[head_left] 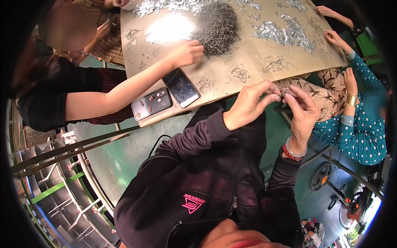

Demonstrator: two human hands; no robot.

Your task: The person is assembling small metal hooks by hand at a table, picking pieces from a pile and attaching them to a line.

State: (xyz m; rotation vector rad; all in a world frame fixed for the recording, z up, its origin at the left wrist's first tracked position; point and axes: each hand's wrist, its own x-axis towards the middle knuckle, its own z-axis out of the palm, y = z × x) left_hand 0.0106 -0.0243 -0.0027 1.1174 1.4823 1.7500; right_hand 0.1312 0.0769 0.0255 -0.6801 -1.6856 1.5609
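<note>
Co-worker's arm (pixel 136 84) across table (pixel 248 62)

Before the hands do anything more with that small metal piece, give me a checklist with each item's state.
1. Small metal piece pinched between both hands: ok, left hand and right hand meet on it.
2. Piece's exact shape readable: cannot tell, fingers cover most of it.
3. Hands over the table: not ok, they work just off its near edge, above the lap.
4. Supply in sight: ok, a dark pile of metal clips lies mid-table.
5. Pile free of others: not ok, a co-worker's hand rests beside it.
6. Two phones apart from the hands: ok, they lie at the table's near edge.
</note>
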